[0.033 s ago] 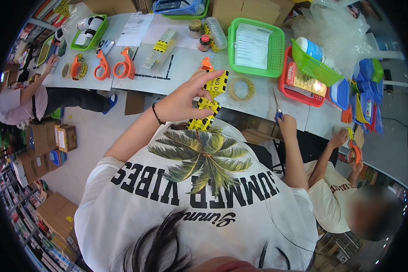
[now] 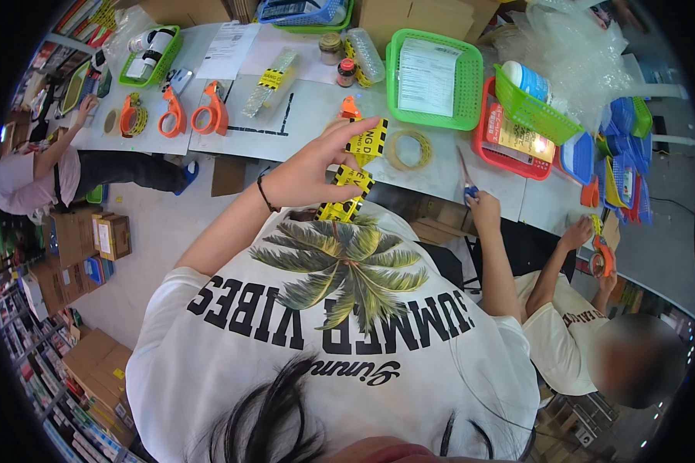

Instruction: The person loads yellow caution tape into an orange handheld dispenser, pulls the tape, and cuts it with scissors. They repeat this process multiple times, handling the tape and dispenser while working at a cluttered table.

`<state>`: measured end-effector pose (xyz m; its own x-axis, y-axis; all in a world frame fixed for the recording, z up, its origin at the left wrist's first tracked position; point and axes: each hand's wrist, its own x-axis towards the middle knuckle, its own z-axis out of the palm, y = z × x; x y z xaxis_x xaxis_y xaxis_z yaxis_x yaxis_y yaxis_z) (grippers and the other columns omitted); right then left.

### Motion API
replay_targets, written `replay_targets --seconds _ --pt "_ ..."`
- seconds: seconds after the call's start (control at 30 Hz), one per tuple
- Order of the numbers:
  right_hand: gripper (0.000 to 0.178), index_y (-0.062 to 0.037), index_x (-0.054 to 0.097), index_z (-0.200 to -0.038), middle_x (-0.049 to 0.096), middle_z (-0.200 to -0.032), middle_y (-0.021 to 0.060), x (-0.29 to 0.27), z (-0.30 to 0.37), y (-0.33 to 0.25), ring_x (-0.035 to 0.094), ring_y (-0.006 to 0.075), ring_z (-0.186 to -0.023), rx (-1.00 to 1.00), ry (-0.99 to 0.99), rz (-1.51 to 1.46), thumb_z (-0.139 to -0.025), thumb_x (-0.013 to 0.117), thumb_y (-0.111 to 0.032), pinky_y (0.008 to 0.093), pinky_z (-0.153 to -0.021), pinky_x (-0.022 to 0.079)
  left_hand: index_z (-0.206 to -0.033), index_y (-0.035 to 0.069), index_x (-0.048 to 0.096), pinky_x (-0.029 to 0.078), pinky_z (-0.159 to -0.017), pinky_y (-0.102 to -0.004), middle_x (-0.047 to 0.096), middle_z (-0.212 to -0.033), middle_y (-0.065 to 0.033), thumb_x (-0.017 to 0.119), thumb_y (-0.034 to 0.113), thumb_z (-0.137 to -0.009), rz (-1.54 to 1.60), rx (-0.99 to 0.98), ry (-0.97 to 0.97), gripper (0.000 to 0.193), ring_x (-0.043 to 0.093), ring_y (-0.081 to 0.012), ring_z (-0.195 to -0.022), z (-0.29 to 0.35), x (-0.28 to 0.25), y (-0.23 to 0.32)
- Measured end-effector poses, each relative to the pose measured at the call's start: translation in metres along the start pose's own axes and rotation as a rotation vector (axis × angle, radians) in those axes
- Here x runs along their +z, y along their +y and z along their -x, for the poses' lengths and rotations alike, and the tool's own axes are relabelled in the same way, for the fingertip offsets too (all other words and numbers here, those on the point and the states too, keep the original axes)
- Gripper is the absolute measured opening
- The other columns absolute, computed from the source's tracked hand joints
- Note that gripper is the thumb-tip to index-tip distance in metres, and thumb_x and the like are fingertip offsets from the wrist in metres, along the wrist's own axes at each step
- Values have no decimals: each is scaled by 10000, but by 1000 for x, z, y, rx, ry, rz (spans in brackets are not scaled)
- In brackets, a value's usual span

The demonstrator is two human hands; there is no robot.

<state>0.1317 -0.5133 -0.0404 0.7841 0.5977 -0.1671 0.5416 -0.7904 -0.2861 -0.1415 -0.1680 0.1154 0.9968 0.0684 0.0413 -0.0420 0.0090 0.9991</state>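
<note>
The left hand holds yellow-black tape, fingers partly curled. Farther right, the right hand grips blue-handled scissors.

Warehouse-type packing area, judging by orange tape dispensers on the long table, clear plastic wrap far right, cardboard boxes left, stocked shelving near left.

My left grip hides part of the yellow tape — I can't tell how much — and my right grip partly covers the scissors. A co-worker's head is blurred; the top edge crops a cardboard box.
</note>
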Motion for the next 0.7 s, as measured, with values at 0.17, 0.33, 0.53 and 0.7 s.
replay_targets --seconds 0.17,0.33,0.53,0.7 --pt "228 -10 659 -970 667 -922 184 -44 14 -96 654 366 -807 -233 191 -193 -838 714 -189 418 -695 511 -1551 102 173 470 -893 -267 311 -1434 -75 705 -75 -737 -125 -17 36 988 537 -106 -936 4 5 7" --pt "214 -18 605 -845 585 -820 123 -114 35 -262 571 322 -800 -653 -144 -552 -806 734 -184 389 -741 447 -1554 132 167 502 -826 -254 329 -1331 -117 706 -52 -735 -121 30 37 998 553 -131 -895 0 9 7" --pt "143 -64 637 -853 597 -870 95 -115 39 -292 540 296 -866 -757 -26 -253 -799 717 -169 435 -812 382 -1555 85 127 476 -916 -303 336 -1362 -104 681 -74 -709 -135 12 48 1024 589 -152 -1003 1 9 -1" --pt "167 -52 632 -844 601 -912 91 -114 33 -291 543 292 -896 -633 -190 -283 -745 727 -148 441 -830 376 -1547 68 135 386 -1041 -381 380 -1338 -169 740 54 -708 -384 119 111 1035 446 -285 -1225 3 11 4"
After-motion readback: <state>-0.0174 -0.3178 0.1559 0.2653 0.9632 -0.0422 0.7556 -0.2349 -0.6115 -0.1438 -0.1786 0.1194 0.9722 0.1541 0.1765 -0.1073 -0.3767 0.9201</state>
